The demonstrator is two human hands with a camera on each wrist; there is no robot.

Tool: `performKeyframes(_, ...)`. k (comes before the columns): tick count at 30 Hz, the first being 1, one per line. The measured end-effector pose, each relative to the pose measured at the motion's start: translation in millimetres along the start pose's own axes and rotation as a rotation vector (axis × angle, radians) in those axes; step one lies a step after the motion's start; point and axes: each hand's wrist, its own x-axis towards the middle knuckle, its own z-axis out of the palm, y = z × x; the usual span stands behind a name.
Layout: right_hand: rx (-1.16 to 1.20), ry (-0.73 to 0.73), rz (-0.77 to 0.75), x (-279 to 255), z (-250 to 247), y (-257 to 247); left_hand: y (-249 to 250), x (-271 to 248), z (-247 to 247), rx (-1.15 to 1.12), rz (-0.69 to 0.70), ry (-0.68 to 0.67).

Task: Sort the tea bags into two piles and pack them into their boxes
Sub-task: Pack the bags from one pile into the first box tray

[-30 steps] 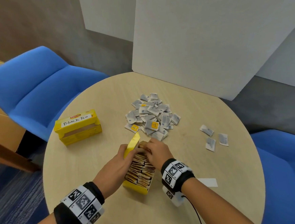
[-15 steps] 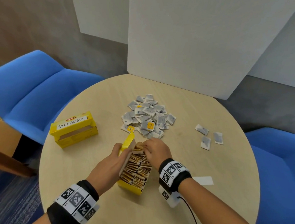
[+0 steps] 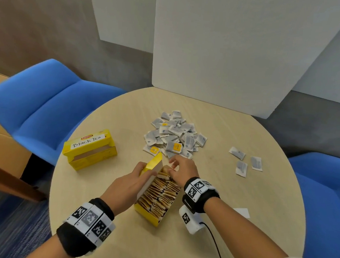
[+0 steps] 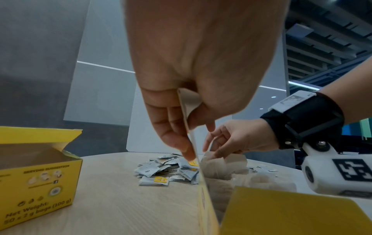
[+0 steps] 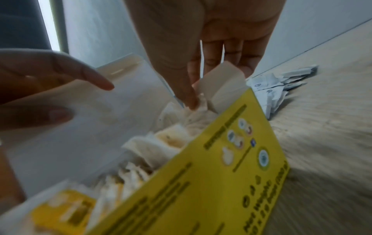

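An open yellow box (image 3: 148,216), packed with rows of tan tea bags (image 3: 164,191), lies near the table's middle. My left hand (image 3: 147,172) pinches its raised lid flap (image 3: 154,164), thumb inside and fingers outside. My right hand (image 3: 174,168) is at the box's far end, its straight fingertips (image 5: 191,101) touching the end tea bags beside the side flap (image 5: 221,89). A pile of grey-white sachets (image 3: 174,135), a few with yellow labels, lies just beyond the box. A second yellow box marked "Black Tea" (image 3: 90,149) stands open at the left.
Three loose grey sachets (image 3: 244,161) lie at the right of the round wooden table (image 3: 241,195). A white paper slip (image 3: 242,213) sits by my right forearm. Blue chairs (image 3: 45,102) flank the table and a white panel (image 3: 232,52) stands behind it.
My right hand's fingers have spread and lifted a little at the far end of the box. The left hand keeps hold of the lid flap.
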Motion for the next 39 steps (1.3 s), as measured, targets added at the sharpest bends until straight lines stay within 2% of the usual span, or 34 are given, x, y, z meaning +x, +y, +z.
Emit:
performKeyframes(3,-0.074,0.089,-0.272,-8,6,2,-2,1,0,0.0,-0.019,0.013)
performKeyframes(5,-0.235,0.094,-0.449,-16,11,4,-2,2,1,0.013,-0.028,0.014)
performKeyframes(8,-0.388,0.134,-0.513,-18,16,6,-3,5,3,0.041,-0.044,-0.002)
performKeyframes(10,-0.386,0.146,-0.462,-16,17,7,-3,6,3,0.05,-0.051,-0.007)
performKeyframes(14,-0.339,0.075,-0.338,-20,14,8,-2,6,2,0.054,-0.036,-0.009)
performKeyframes(19,-0.522,-0.007,-0.327,-20,10,-1,-6,5,4,0.023,0.02,0.009)
performKeyframes(24,-0.609,-0.075,-0.247,-16,18,-10,-8,4,8,-0.042,0.044,0.011)
performKeyframes(27,-0.527,-0.127,-0.203,-15,12,-7,-6,5,7,-0.04,0.008,-0.015)
performKeyframes(30,-0.179,-0.13,-0.13,-17,-18,0,-3,8,-4,-0.036,-0.045,-0.015)
performKeyframes(32,0.003,-0.031,-0.051,-17,-53,18,7,12,-20,-0.042,0.032,0.068)
performKeyframes(34,0.06,0.059,0.074,-14,-92,51,30,20,-42,-0.05,0.129,0.161)
performKeyframes(39,-0.051,0.108,0.406,-3,-163,141,125,77,-80,-0.097,0.403,0.311)
